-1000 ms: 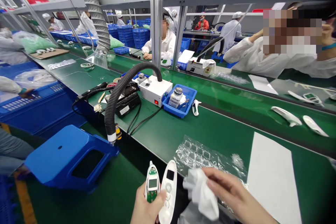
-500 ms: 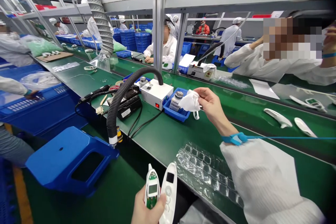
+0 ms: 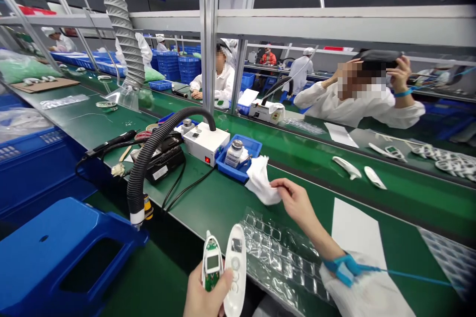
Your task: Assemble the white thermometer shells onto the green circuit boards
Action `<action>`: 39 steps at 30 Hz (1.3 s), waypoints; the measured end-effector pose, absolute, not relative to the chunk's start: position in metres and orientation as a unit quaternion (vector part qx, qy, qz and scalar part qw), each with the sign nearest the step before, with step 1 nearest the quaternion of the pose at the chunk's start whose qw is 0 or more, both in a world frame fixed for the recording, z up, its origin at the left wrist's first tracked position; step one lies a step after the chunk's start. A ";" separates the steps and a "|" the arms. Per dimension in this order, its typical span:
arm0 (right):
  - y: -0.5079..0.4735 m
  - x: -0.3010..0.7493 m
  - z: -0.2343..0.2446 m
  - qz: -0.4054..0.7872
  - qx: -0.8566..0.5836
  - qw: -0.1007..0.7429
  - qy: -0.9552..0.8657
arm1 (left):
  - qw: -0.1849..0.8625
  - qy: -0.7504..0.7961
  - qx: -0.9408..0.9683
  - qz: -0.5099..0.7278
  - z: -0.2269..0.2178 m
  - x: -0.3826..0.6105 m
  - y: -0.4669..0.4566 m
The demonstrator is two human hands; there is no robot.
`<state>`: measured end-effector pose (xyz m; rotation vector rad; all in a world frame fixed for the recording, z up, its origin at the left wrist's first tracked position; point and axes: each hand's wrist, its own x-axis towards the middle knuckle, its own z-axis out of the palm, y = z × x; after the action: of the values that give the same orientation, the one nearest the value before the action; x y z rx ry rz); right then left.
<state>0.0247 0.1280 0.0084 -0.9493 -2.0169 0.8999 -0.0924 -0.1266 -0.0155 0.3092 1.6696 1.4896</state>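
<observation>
My left hand (image 3: 208, 290) is closed around two pieces of a white handheld device. One is a half shell with a green circuit board and small screen (image 3: 212, 262); beside it is a white cover (image 3: 235, 272) with a window and round button openings. Between thumb and fingers, my right hand (image 3: 295, 200) pinches a white cloth (image 3: 262, 181). The cloth hangs at the front right of a small blue tray (image 3: 243, 139), which holds a bottle with a metal cap (image 3: 234, 153). A blue wrist strap (image 3: 344, 267) circles my right wrist.
Clear plastic blister trays (image 3: 275, 252) lie on the green bench near me. A white box (image 3: 206, 141) with a black flexible hose (image 3: 148, 153) stands left of the tray. White shells (image 3: 346, 167) rest on the belt. A blue stool (image 3: 55, 252) is lower left. A person (image 3: 360, 84) sits opposite.
My right hand has drawn the white cloth down, away from the bottle and tray towards me. My left hand still holds the device pieces. The view has shifted to the right.
</observation>
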 end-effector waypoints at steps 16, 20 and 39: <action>0.216 -0.076 0.090 0.373 -0.348 0.376 -0.774 | 0.447 0.640 0.107 0.616 0.002 -0.077 -0.111; 0.164 -0.037 0.080 0.400 -0.338 0.356 -0.774 | 0.435 0.625 0.103 0.640 -0.001 -0.083 -0.108; -0.009 0.135 -0.013 0.756 -0.371 0.395 -0.366 | 0.666 0.417 0.068 0.615 -0.004 0.000 -0.051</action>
<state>0.1351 -0.0094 -0.0133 -0.9417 -0.9281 1.9169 0.0005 -0.0509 -0.0036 0.1525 0.9413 1.3892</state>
